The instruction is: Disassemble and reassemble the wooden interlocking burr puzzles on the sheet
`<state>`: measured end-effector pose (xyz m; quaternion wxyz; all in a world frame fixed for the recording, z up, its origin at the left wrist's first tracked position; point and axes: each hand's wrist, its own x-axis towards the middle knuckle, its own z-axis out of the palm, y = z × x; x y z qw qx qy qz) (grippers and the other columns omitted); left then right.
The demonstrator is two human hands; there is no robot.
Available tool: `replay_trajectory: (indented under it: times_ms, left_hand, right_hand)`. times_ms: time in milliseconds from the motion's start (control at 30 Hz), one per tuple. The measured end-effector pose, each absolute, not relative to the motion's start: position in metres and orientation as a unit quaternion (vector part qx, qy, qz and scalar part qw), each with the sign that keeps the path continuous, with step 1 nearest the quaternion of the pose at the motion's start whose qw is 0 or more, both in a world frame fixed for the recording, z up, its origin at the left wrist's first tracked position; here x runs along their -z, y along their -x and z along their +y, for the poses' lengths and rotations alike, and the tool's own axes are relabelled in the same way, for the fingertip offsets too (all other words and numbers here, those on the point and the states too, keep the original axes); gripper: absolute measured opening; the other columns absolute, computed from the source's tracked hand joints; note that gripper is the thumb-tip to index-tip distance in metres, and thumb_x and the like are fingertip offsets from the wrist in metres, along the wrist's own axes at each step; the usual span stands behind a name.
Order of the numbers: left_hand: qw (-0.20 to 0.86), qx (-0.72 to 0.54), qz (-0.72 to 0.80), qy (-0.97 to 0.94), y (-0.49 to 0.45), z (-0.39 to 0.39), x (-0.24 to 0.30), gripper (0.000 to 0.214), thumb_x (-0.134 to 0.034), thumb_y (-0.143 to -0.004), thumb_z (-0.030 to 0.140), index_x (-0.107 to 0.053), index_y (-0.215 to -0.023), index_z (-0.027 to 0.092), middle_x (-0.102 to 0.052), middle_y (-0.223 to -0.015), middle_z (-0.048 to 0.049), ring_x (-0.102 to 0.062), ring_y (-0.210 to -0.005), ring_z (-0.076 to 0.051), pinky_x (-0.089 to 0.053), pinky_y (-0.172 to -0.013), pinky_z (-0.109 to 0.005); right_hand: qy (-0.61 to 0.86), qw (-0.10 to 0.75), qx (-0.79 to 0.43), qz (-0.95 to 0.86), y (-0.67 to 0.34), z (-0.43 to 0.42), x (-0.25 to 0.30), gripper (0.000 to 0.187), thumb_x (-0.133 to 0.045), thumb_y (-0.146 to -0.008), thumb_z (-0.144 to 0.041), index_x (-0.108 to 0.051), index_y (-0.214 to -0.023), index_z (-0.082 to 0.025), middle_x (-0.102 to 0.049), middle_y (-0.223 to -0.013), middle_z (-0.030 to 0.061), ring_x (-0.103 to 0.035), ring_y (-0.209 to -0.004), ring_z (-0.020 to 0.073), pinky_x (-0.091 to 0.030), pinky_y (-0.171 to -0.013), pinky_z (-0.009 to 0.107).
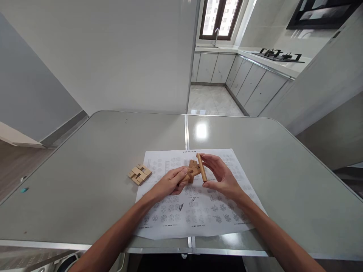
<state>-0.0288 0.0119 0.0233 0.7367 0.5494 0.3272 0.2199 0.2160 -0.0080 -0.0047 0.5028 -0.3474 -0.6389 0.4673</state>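
While the left hand (169,185) clasps a wooden cluster (193,170), fingers (209,158) of the right hand (221,178) pinch a rod (202,167).

sheet (198,217): print too tiny to read
wooden puzzle (193,170): 8 o'clock side buried under left hand (170,184)
teal speck (24,190): 9 o'clock, no clue what
forearms (119,234): cut at 6 o'clock

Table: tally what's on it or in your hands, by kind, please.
wooden block clusters: 2 (loose cluster; held cluster in left hand)
wooden bar, in right hand: 1
printed sheet: 1
small teal object: 1
Total: 5
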Motion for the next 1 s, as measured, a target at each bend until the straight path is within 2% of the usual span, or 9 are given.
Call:
replay_trajectory:
  times_ms: [267, 533, 733, 1000]
  left_hand:
    - [0.732, -0.214, 0.314, -0.565, 0.0288, 0.0117, -0.0241, 0.045, -0.052, -0.103, 0.063, -0.054, -0.097, 0.019, -0.035, -0.072, 0.0067, -0.025, -0.055, -0.008, -0.023, -0.048, -0.023]
    - [0.734, -0.240, 0.340, -0.538, 0.0252, 0.0108, -0.0268, 0.044, -0.057, -0.101, 0.062, -0.047, -0.089, 0.021, -0.045, -0.072, 0.0054, -0.028, -0.052, -0.007, -0.023, -0.049, -0.023]
    - [0.732, -0.254, 0.329, -0.540, 0.0252, 0.0112, -0.0258, 0.046, -0.060, -0.100, 0.062, -0.046, -0.085, 0.020, -0.042, -0.072, 0.0056, -0.027, -0.055, -0.008, -0.025, -0.051, -0.024]
    - [0.723, -0.239, 0.324, -0.562, 0.0277, 0.0133, -0.0224, 0.047, -0.059, -0.100, 0.063, -0.045, -0.083, 0.021, -0.037, -0.070, 0.0062, -0.027, -0.059, -0.010, -0.027, -0.057, -0.026]
  right_hand:
    - [0.320, 0.470, -0.488, -0.663, -0.2219, -0.0061, 0.0020, 0.078, -0.094, -0.080, -0.042, -0.055, -0.147, -0.037, -0.059, -0.156, 0.0067, -0.054, -0.147, 0.0342, -0.042, -0.127, 0.060]
    - [0.362, 0.501, -0.466, -0.633, -0.2228, -0.0051, 0.0058, 0.074, -0.092, -0.078, -0.055, -0.055, -0.139, -0.037, -0.057, -0.158, 0.0074, -0.052, -0.149, 0.0344, -0.042, -0.127, 0.062]
    - [0.344, 0.503, -0.464, -0.642, -0.2238, -0.0053, 0.0067, 0.076, -0.095, -0.077, -0.046, -0.055, -0.142, -0.038, -0.055, -0.159, 0.0057, -0.050, -0.151, 0.0342, -0.041, -0.127, 0.061]
    - [0.335, 0.472, -0.483, -0.657, -0.2256, -0.0046, 0.0036, 0.080, -0.095, -0.077, -0.045, -0.054, -0.145, -0.040, -0.055, -0.160, 0.0051, -0.051, -0.149, 0.0350, -0.044, -0.125, 0.061]
